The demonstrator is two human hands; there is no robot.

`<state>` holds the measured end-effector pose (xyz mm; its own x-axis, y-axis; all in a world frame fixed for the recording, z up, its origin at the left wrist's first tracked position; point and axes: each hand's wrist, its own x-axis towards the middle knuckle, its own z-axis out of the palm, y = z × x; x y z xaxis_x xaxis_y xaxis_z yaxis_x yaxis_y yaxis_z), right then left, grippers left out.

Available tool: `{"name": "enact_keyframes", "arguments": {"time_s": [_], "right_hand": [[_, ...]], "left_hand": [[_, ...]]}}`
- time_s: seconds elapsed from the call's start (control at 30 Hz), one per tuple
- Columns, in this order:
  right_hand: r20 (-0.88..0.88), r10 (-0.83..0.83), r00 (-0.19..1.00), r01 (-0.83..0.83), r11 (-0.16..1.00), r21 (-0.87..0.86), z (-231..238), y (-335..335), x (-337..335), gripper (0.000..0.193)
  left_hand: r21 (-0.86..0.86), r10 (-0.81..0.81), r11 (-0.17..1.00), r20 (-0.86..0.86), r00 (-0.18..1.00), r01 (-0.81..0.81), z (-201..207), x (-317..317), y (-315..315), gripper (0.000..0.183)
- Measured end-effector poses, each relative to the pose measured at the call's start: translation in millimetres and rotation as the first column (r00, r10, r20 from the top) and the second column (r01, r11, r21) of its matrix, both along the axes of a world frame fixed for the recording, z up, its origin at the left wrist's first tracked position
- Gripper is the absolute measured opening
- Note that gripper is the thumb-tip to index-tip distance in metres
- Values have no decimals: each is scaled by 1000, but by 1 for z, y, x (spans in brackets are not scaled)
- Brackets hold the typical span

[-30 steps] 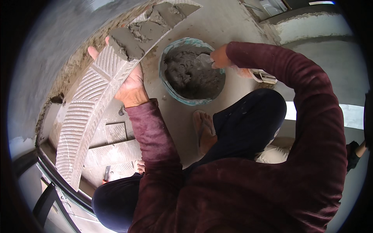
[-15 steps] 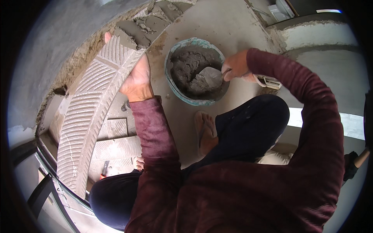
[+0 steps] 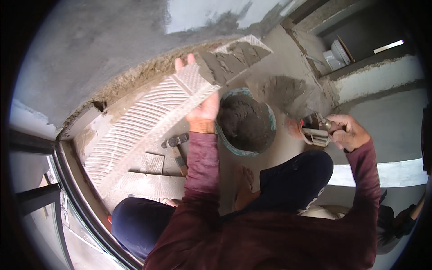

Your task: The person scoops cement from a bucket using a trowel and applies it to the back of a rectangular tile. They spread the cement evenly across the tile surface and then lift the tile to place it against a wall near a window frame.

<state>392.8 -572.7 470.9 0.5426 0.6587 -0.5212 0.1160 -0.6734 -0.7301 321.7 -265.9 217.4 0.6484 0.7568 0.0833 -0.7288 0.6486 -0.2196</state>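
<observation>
My left hand (image 3: 204,112) supports a long tile (image 3: 135,119) from beneath, its ridged back facing up and its length slanting from lower left to upper right. Grey mortar (image 3: 234,58) lies thick over the tile's far end. In my right hand (image 3: 351,132), closed round the handle, is a trowel (image 3: 313,104), its blade blurred by motion. A smeared load of mortar (image 3: 283,90) shows at the blade, right of the tile and apart from it. Between my hands stands a teal bucket (image 3: 271,123) with wet mortar (image 3: 243,119) inside.
A hammer (image 3: 174,141) and cut tile pieces (image 3: 153,163) lie on the floor below the held tile. Beside the trowel handle sits a pale slotted tool (image 3: 315,137). The plastered wall (image 3: 121,49) runs close along the tile's left side; a framed glass door (image 3: 40,198) stands at lower left.
The trowel has come up out of the bucket with mortar, and my right hand has swung outward to the right. The view has shifted, so the tile now appears farther right.
</observation>
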Motion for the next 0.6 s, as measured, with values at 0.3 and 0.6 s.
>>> {"name": "enact_keyframes", "arguments": {"time_s": [0.3,0.6], "right_hand": [[866,110,487,-426,896,126,-95,72,-67,50],[922,62,382,-429,896,118,-128,97,-112,46]], "left_hand": [[-93,-47,993,234,971,71,28,10,-32,58],[142,217,965,56,975,-222,46,-1,-31,58]]}}
